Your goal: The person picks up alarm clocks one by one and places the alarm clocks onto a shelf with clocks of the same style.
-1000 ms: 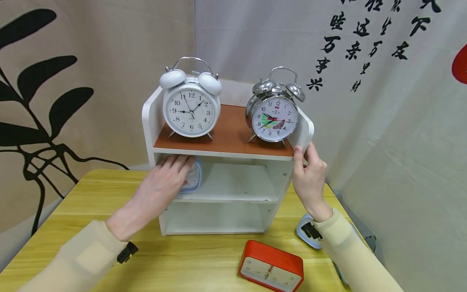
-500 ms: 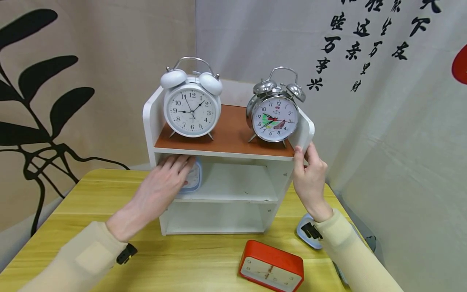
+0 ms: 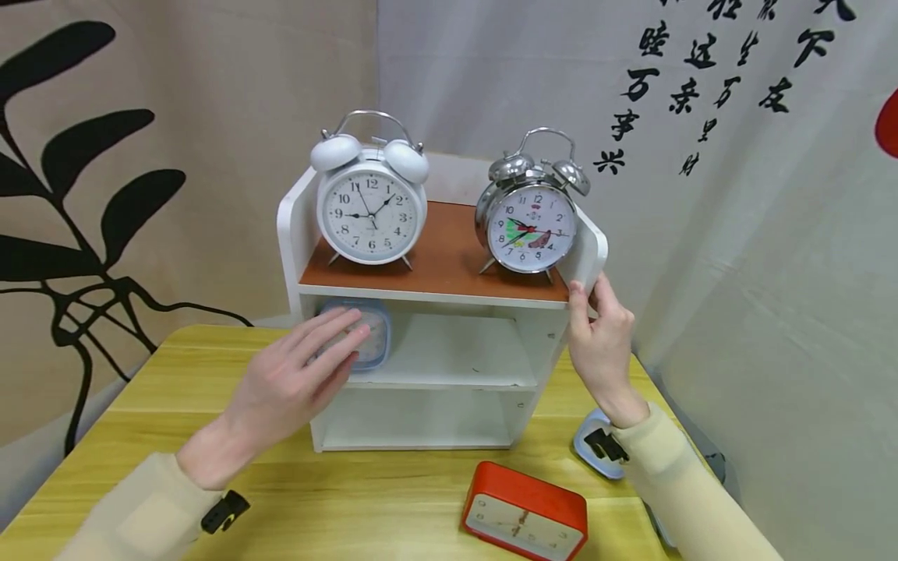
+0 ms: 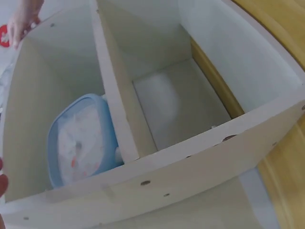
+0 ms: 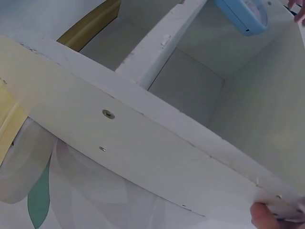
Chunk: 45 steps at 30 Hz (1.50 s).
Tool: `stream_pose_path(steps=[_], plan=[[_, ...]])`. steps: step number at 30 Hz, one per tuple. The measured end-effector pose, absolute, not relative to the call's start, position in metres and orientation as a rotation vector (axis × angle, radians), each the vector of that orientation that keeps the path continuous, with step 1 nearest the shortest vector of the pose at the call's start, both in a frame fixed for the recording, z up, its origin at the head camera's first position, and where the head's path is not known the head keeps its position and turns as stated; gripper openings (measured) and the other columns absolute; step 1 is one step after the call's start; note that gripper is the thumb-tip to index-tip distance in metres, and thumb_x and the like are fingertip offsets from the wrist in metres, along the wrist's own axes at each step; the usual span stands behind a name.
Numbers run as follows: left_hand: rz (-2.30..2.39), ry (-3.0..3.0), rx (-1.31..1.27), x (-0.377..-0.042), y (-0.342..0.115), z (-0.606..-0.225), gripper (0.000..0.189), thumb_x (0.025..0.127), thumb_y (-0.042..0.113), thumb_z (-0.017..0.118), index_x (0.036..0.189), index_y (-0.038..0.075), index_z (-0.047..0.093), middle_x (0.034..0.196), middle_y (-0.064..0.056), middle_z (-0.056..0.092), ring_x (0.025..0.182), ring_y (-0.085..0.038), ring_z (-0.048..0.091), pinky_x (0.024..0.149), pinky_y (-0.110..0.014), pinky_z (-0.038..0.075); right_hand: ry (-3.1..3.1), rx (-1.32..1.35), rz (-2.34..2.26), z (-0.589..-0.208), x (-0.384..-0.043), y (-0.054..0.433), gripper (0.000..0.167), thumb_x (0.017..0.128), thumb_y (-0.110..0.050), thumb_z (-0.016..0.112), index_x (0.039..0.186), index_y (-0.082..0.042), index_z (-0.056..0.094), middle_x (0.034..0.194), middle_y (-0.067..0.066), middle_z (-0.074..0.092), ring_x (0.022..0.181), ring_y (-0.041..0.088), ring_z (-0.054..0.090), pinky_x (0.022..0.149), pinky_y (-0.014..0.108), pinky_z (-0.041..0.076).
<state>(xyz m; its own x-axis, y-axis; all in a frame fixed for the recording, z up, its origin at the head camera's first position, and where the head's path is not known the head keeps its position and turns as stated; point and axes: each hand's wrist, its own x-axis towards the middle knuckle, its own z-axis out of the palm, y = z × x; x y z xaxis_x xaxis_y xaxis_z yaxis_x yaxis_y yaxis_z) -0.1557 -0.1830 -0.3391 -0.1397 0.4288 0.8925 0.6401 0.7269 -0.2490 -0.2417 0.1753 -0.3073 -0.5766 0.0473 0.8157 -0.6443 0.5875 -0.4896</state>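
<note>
On the left of the middle shelf stands a light-blue square clock, partly behind my left hand. That hand hovers just in front of it with straight, spread fingers and holds nothing. In the left wrist view the blue clock leans inside its compartment. My right hand grips the right side panel of the small white shelf unit, near the top board; a fingertip shows at the panel's edge in the right wrist view. A white twin-bell alarm clock and a silver one stand on the brown top.
A red rectangular clock lies on the yellow wooden table in front of the unit. Beside it, another light-blue clock is partly covered by my right forearm. Patterned curtains hang behind.
My left hand has drawn back from the light-blue clock toward the lower left, its fingers off the clock. The right hand keeps its hold on the shelf unit.
</note>
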Motion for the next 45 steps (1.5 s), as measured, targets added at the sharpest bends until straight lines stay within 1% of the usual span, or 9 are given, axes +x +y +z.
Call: stream_pose_path(steps=[5, 13, 16, 20, 27, 33, 37, 40, 45], plan=[[-0.460, -1.588, -0.715, -0.146, -0.185, -0.338, 0.027, 0.107, 0.020, 0.059, 0.110, -0.001, 0.077, 0.113, -0.021, 0.077, 0.108, -0.030, 0.073, 0.119, -0.015, 0.043, -1.981, 0.478, 1.051, -0.305, -0.239, 0.178, 0.029, 0.108, -0.012, 0.056, 0.127, 0.008, 0.066, 0.115, 0.028, 0.077, 0.111, 0.043, 0.075, 0.080, -0.005, 0.045], [-0.724, -1.594, -0.447, -0.133, -0.196, -0.350, 0.045, 0.105, 0.033, 0.063, 0.119, -0.009, 0.071, 0.125, -0.026, 0.073, 0.130, 0.000, 0.063, 0.110, -0.009, 0.048, -2.039, 0.487, 1.066, -0.303, -0.235, 0.182, 0.030, 0.107, -0.011, 0.056, 0.131, 0.004, 0.066, 0.114, 0.027, 0.077, 0.107, 0.035, 0.075, 0.072, -0.004, 0.047], [-0.848, -1.704, -0.335, -0.127, -0.201, -0.356, 0.041, 0.100, 0.015, 0.071, 0.134, -0.005, 0.065, 0.135, -0.028, 0.069, 0.133, 0.008, 0.058, 0.104, -0.004, 0.047, -2.070, 0.499, 1.056, -0.304, -0.234, 0.185, 0.034, 0.107, -0.012, 0.057, 0.137, 0.002, 0.063, 0.121, 0.025, 0.075, 0.108, 0.031, 0.073, 0.076, -0.004, 0.048], [-1.027, -1.812, -0.216, -0.124, -0.200, -0.363, 0.066, 0.086, -0.013, 0.073, 0.148, 0.003, 0.058, 0.143, -0.025, 0.065, 0.131, 0.012, 0.056, 0.098, -0.001, 0.048, -2.092, 0.514, 1.021, -0.307, -0.231, 0.191, 0.040, 0.106, -0.012, 0.060, 0.145, 0.000, 0.060, 0.133, 0.024, 0.071, 0.119, 0.034, 0.070, 0.083, -0.004, 0.047], [-1.313, -1.910, -0.043, -0.128, -0.189, -0.372, 0.064, 0.097, -0.001, 0.070, 0.156, 0.013, 0.050, 0.154, -0.014, 0.060, 0.129, 0.012, 0.056, 0.097, -0.001, 0.049, -2.175, 0.531, 0.874, -0.317, -0.221, 0.208, 0.052, 0.102, -0.009, 0.065, 0.153, -0.007, 0.054, 0.152, 0.017, 0.062, 0.137, 0.037, 0.062, 0.095, 0.037, 0.055], [-1.378, -1.953, 0.012, -0.138, -0.189, -0.383, 0.060, 0.100, 0.006, 0.070, 0.156, 0.013, 0.050, 0.155, -0.012, 0.059, 0.135, -0.013, 0.061, 0.097, -0.002, 0.049, -2.249, 0.521, 0.787, -0.332, -0.211, 0.229, 0.054, 0.102, -0.011, 0.067, 0.154, -0.008, 0.054, 0.159, 0.014, 0.055, 0.136, 0.038, 0.062, 0.102, -0.003, 0.040], [-1.420, -1.963, 0.038, -0.143, -0.188, -0.390, 0.060, 0.100, 0.008, 0.071, 0.156, 0.013, 0.051, 0.155, -0.013, 0.059, 0.129, 0.005, 0.060, 0.093, 0.000, 0.049, -2.324, 0.529, 0.696, -0.344, -0.203, 0.242, 0.054, 0.100, -0.013, 0.070, 0.152, -0.007, 0.056, 0.159, 0.018, 0.054, 0.134, 0.044, 0.061, 0.109, 0.034, 0.055], [-1.449, -1.972, 0.047, -0.146, -0.187, -0.394, 0.059, 0.099, 0.008, 0.071, 0.155, 0.012, 0.051, 0.152, -0.017, 0.061, 0.119, 0.019, 0.054, 0.090, 0.002, 0.049, -2.414, 0.548, 0.625, -0.353, -0.196, 0.252, 0.055, 0.099, -0.016, 0.073, 0.150, -0.005, 0.057, 0.158, 0.022, 0.054, 0.137, 0.049, 0.056, 0.105, 0.068, 0.049], [-1.452, -1.981, 0.064, -0.149, -0.184, -0.400, 0.054, 0.099, 0.008, 0.071, 0.151, 0.004, 0.055, 0.146, -0.024, 0.064, 0.114, 0.021, 0.053, 0.087, 0.002, 0.049, -2.627, 0.527, 0.554, -0.367, -0.191, 0.265, 0.055, 0.102, -0.025, 0.069, 0.149, -0.002, 0.056, 0.160, 0.026, 0.049, 0.142, 0.051, 0.049, 0.109, 0.071, 0.044]])
